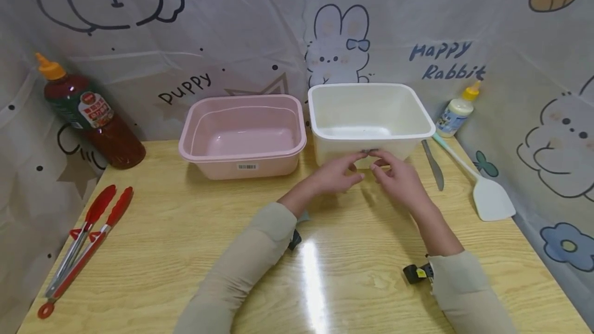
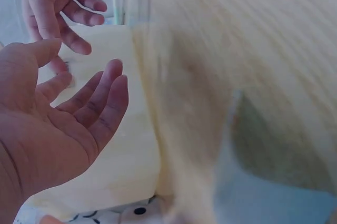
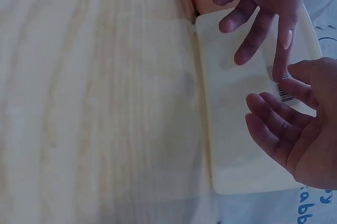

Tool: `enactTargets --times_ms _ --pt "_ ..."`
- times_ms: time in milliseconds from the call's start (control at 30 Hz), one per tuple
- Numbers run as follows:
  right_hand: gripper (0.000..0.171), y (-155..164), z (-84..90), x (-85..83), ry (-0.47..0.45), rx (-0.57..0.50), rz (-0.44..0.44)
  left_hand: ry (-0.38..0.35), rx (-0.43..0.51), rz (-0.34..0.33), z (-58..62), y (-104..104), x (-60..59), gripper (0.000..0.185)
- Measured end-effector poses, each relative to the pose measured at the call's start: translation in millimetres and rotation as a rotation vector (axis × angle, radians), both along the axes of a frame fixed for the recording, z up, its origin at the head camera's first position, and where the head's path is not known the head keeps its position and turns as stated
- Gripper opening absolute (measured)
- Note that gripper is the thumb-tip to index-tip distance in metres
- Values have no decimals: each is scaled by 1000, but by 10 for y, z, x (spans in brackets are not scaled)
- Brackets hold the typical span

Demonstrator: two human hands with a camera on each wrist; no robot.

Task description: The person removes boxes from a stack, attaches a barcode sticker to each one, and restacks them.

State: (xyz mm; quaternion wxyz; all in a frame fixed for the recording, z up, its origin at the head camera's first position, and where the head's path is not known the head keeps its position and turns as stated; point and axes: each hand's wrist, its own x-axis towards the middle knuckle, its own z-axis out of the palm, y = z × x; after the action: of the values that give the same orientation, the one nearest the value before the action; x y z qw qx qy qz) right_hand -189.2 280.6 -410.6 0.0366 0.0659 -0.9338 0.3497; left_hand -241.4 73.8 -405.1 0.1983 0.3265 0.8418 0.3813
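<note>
The white basin (image 1: 331,149) stands at the back of the table, right of centre. At its front wall, my left hand (image 1: 341,173) and right hand (image 1: 399,177) meet with index fingertips at a small barcode label (image 3: 285,91). In the right wrist view the left hand's index fingertip reaches the label's edge, and the right index finger lies beside it. The other fingers of both hands are loosely bent and hold nothing. Part of the label is hidden behind the fingers.
A pink basin (image 1: 195,165) stands left of the white one. Red-tipped tongs (image 1: 88,251) and a red sauce bottle (image 1: 95,117) are at the left. On the right are a table knife (image 1: 433,166), a white spatula (image 1: 493,200) and a small yellow-capped bottle (image 1: 457,112).
</note>
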Motion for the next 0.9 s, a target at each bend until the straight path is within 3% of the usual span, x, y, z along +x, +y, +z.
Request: enactTargets --times_ms 200,433,567,733,900 --pt "41 68 64 31 -2 -11 -49 22 5 28 86 -39 9 58" --pt "42 90 -68 35 -5 -26 -28 -59 25 1 -4 -26 8 62" --pt "41 33 -49 20 -3 -22 -6 -39 16 -9 3 8 3 62" --pt "41 44 40 26 -14 -17 -36 -27 39 29 61 -48 -5 60" --pt "42 107 -21 38 -18 -24 -50 -69 84 61 8 -108 1 58"
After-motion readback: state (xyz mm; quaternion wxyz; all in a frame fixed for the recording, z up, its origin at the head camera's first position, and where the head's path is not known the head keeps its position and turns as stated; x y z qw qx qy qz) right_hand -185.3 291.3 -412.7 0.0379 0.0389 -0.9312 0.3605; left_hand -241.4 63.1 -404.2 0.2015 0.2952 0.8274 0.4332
